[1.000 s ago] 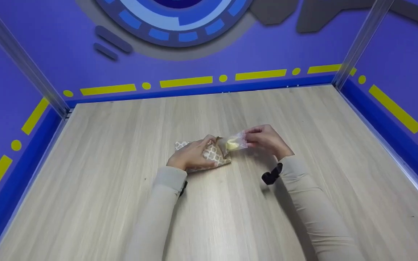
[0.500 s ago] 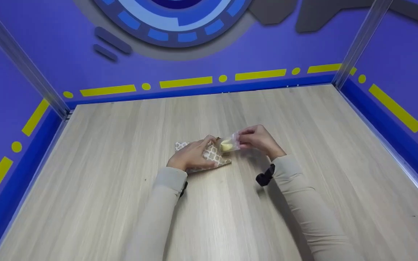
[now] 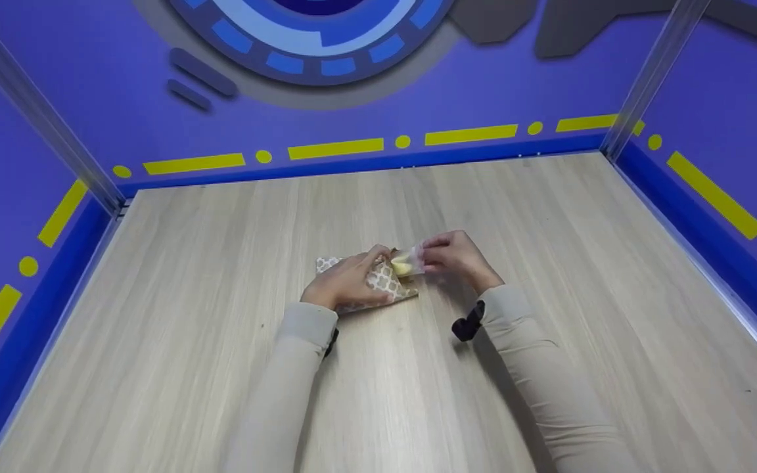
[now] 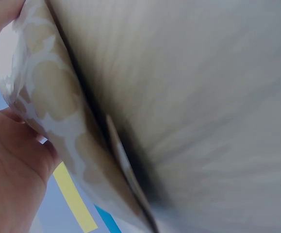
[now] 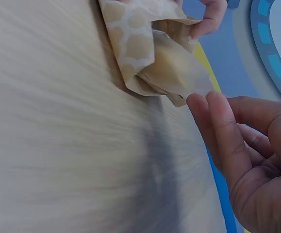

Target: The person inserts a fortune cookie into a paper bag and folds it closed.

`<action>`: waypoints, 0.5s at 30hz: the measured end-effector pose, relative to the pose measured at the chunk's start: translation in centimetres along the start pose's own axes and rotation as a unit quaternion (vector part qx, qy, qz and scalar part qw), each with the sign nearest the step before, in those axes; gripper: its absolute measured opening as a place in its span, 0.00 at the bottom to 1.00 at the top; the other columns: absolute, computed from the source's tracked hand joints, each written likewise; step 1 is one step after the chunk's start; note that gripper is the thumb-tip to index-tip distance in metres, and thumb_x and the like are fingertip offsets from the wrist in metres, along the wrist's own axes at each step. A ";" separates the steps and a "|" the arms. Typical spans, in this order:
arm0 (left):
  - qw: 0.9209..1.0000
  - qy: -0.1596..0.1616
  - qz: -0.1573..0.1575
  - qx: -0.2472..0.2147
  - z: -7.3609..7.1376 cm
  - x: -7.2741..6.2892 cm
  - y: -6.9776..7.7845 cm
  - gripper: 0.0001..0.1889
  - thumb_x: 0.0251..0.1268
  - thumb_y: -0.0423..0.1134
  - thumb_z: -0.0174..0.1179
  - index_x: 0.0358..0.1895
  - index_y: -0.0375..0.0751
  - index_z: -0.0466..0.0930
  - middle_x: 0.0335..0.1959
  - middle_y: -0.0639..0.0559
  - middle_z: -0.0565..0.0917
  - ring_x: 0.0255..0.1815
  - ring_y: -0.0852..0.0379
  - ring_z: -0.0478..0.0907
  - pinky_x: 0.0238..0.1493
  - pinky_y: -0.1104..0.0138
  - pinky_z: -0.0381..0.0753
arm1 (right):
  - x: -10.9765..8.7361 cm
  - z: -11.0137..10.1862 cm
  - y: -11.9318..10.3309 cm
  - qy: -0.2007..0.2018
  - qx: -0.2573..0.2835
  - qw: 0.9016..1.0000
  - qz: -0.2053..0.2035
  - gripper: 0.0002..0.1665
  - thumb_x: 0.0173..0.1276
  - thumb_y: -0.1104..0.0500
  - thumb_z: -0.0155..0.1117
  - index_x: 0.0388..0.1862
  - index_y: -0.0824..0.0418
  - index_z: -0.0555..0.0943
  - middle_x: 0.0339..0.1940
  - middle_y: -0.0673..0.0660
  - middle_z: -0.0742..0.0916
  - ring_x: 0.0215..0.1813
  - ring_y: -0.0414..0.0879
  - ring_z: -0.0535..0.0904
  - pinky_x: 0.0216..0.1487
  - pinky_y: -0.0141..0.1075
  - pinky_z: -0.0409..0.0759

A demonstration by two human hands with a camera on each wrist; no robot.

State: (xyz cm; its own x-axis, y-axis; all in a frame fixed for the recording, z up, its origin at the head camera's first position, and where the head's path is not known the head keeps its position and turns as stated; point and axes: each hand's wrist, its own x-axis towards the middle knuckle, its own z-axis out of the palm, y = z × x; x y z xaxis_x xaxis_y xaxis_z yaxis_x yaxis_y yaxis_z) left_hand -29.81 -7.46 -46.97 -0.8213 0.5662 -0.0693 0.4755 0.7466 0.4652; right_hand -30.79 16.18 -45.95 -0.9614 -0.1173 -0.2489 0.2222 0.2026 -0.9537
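A tan and white patterned paper bag [image 3: 384,279] lies on the table, its mouth facing right. My left hand [image 3: 345,281] grips it from above, thumb on the near side and fingers on the far side. Between the fingertips of my right hand [image 3: 458,258] is the end of a clear plastic packet [image 5: 198,80] with something pale yellow [image 3: 402,265] inside. In the right wrist view the packet sits partly within the bag's open mouth. What the yellow item is cannot be told. The left wrist view shows the patterned paper [image 4: 55,92] close up, beside the left palm.
The wood-grain table [image 3: 188,341] spreads around both hands. Blue panels with yellow markings [image 3: 336,148] stand along its back and sides. A small black device [image 3: 468,322] is strapped at the right wrist, close above the table.
My right hand has moved left, carrying the packet from outside the bag's mouth to partly inside it. The left hand and the bag have stayed in place.
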 end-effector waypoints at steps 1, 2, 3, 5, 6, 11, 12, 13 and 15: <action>1.000 0.000 -0.001 0.000 0.0 0.0 0.0 0.39 0.49 0.58 0.69 0.64 0.62 0.59 0.61 0.48 0.77 0.60 0.49 0.75 0.59 0.55 0.75 | 0.1 0.1 0.1 0.001 -0.002 1.000 0.002 0.19 0.63 0.69 0.62 0.52 0.78 0.76 0.29 0.55 0.84 0.27 0.39 0.83 0.35 0.29 0.84; 1.000 0.000 -0.003 0.000 0.0 0.0 0.0 0.39 0.49 0.58 0.69 0.64 0.62 0.58 0.60 0.48 0.77 0.60 0.48 0.75 0.59 0.55 0.75 | 0.1 0.2 0.1 0.001 -0.002 1.000 0.003 0.19 0.63 0.69 0.62 0.52 0.78 0.76 0.28 0.54 0.84 0.27 0.39 0.82 0.35 0.29 0.84; 1.000 0.000 -0.005 -0.001 0.0 0.0 0.0 0.39 0.49 0.58 0.69 0.64 0.62 0.58 0.61 0.48 0.77 0.60 0.48 0.75 0.59 0.54 0.75 | 0.2 0.3 0.2 0.001 -0.003 1.000 0.004 0.19 0.63 0.69 0.62 0.52 0.78 0.76 0.28 0.54 0.84 0.27 0.39 0.82 0.34 0.29 0.84; 1.000 -0.001 -0.005 -0.001 0.0 0.0 0.0 0.40 0.49 0.58 0.68 0.65 0.62 0.58 0.61 0.48 0.76 0.61 0.48 0.75 0.60 0.54 0.75 | 0.2 0.5 0.3 0.002 -0.001 1.000 0.003 0.18 0.63 0.69 0.62 0.51 0.78 0.76 0.28 0.53 0.83 0.27 0.38 0.82 0.34 0.29 0.84; 1.000 0.000 -0.004 -0.001 0.0 0.1 0.0 0.40 0.49 0.58 0.68 0.66 0.62 0.58 0.62 0.48 0.76 0.61 0.48 0.74 0.60 0.54 0.74 | 0.2 0.5 0.3 0.000 0.001 1.000 0.003 0.18 0.63 0.69 0.62 0.51 0.79 0.76 0.28 0.53 0.83 0.27 0.38 0.82 0.34 0.29 0.84; 1.000 -0.001 -0.003 0.001 0.1 0.1 -0.1 0.42 0.48 0.58 0.67 0.68 0.60 0.58 0.63 0.48 0.75 0.63 0.47 0.73 0.61 0.54 0.74 | 0.1 1.0 0.3 -0.001 0.006 1.000 -0.001 0.16 0.64 0.70 0.61 0.49 0.78 0.76 0.29 0.53 0.83 0.28 0.38 0.81 0.32 0.28 0.83; 1.000 -0.002 -0.004 0.002 0.0 0.1 -0.1 0.42 0.48 0.58 0.67 0.68 0.60 0.58 0.64 0.47 0.74 0.63 0.47 0.73 0.61 0.54 0.73 | 0.1 1.1 0.2 -0.001 0.005 1.000 -0.001 0.16 0.64 0.69 0.61 0.49 0.78 0.76 0.29 0.53 0.83 0.28 0.38 0.81 0.32 0.27 0.83; 1.000 -0.002 -0.005 0.002 0.0 0.0 0.0 0.42 0.48 0.58 0.68 0.68 0.60 0.57 0.64 0.47 0.74 0.63 0.47 0.73 0.61 0.53 0.73 | 0.1 1.2 0.2 -0.001 0.004 1.000 -0.002 0.16 0.64 0.69 0.61 0.49 0.78 0.76 0.29 0.53 0.83 0.28 0.38 0.81 0.32 0.27 0.82; 1.000 -0.003 -0.006 0.003 0.0 0.0 0.1 0.42 0.48 0.58 0.67 0.68 0.61 0.57 0.64 0.47 0.74 0.64 0.47 0.72 0.62 0.53 0.73 | 0.2 1.4 0.1 -0.002 0.001 1.000 -0.005 0.16 0.64 0.69 0.61 0.49 0.78 0.77 0.30 0.53 0.82 0.28 0.38 0.80 0.32 0.27 0.82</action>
State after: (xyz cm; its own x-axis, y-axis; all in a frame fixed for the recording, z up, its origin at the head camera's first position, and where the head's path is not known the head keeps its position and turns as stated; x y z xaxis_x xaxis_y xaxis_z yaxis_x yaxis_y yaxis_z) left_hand -29.77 -7.43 -46.92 -0.8252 0.5592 -0.0794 0.4674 0.7551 0.4598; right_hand -30.72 14.84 -46.35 -0.9628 -0.1227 -0.2409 0.2137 0.2004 -0.9561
